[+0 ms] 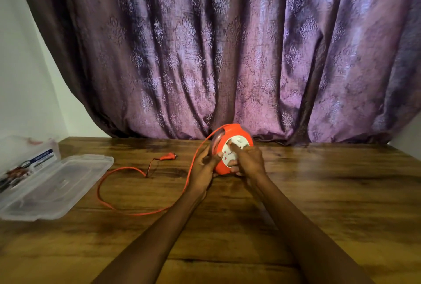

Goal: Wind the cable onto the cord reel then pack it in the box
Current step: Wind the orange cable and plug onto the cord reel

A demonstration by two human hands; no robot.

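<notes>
Head view shows the winding step under way; the orange cord reel (232, 147) stands on edge on the wooden table (319, 192), held between both hands; the left hand (205, 165) curls round its left rim, the right hand (249, 162) grips the white socket face, fingers bent; the cable (107, 176) loops loose left of the reel, its plug (167, 156) nearby; the clear box (57, 183) lies open farther left; next, I judge, more turns to draw in the slack.
</notes>
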